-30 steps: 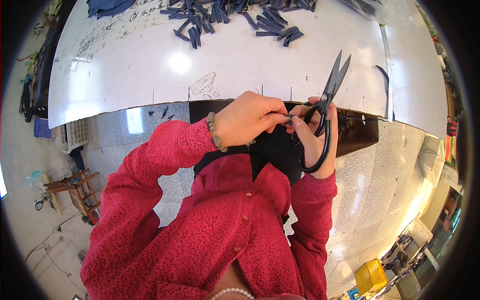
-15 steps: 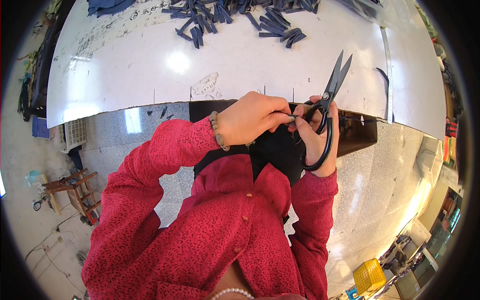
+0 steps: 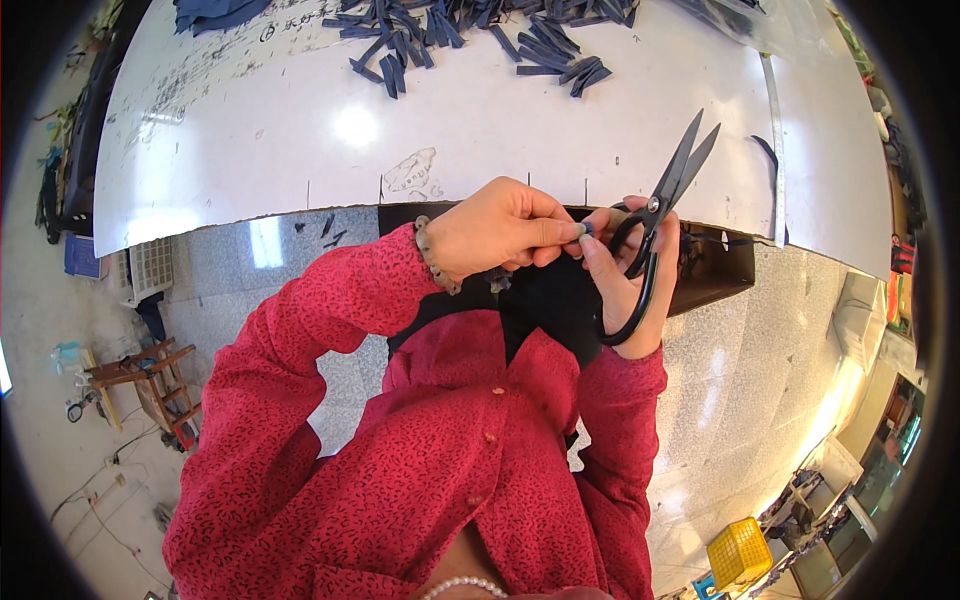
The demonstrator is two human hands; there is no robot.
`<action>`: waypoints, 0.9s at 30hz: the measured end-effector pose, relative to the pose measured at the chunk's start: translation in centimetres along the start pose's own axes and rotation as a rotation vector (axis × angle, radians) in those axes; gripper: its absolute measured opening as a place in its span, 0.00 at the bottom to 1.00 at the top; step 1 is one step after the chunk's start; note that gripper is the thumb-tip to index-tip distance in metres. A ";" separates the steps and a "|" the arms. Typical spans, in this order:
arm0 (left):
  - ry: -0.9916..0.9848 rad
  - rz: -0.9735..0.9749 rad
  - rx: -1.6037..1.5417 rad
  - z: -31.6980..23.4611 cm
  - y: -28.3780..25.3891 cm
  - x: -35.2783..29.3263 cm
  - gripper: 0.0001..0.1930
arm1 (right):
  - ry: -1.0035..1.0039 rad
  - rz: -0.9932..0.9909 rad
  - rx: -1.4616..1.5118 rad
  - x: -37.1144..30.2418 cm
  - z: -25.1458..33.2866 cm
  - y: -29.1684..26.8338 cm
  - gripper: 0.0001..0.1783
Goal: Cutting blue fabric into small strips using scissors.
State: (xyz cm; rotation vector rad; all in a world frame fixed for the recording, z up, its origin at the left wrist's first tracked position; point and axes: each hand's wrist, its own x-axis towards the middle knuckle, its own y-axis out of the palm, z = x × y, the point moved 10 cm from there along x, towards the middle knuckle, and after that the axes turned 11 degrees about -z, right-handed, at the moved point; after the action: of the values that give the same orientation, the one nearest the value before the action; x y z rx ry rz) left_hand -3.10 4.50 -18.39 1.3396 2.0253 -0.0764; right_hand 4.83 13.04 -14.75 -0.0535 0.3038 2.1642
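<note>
My left hand [image 3: 498, 235], with a beaded bracelet at the wrist, is closed in a pinch just past the table's near edge. Its thumb and fingertips grip a small dark blue piece [image 3: 589, 229] that looks like fabric; most of it is hidden by fingers. The fingertips of my right hand [image 3: 632, 285] meet the same piece from the other side. Black-handled scissors [image 3: 684, 160] hang on my right hand, fingers through the loops, with the blades pointing up over the table and slightly parted.
Several dark blue fabric strips [image 3: 560, 50] lie heaped on the far part of the white table [image 3: 480, 130]. A clear plastic bag [image 3: 765, 30] is at the far right. Below the table edge, right of my hands, is a brown open box [image 3: 715, 275]. A wooden stool [image 3: 155, 385] stands at left.
Both hands have shifted a little and their fingertips have drawn slightly apart, showing more of the blue piece. The scissors have tilted a bit to the right.
</note>
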 end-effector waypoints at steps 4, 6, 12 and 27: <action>-0.008 0.025 -0.042 0.3 0.0 0.0 0.11 | 0.043 0.020 -0.052 0.0 -0.5 -0.2 0.26; -0.004 0.025 -0.047 0.2 0.0 -0.1 0.11 | 0.063 0.032 -0.012 -0.1 -0.7 -0.2 0.26; -0.042 0.120 -0.048 0.8 0.4 0.2 0.12 | 0.098 0.074 0.031 -0.1 -1.1 -0.2 0.26; 0.246 -0.116 0.394 -2.5 -3.9 -1.4 0.12 | -0.102 -0.212 -0.283 0.7 -0.2 -2.0 0.24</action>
State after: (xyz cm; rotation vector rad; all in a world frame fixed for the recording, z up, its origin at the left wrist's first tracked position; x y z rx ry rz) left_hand -7.35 2.63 -16.92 1.5272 2.3833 -0.3998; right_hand 5.98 14.67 -15.41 -0.1284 -0.0661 1.9765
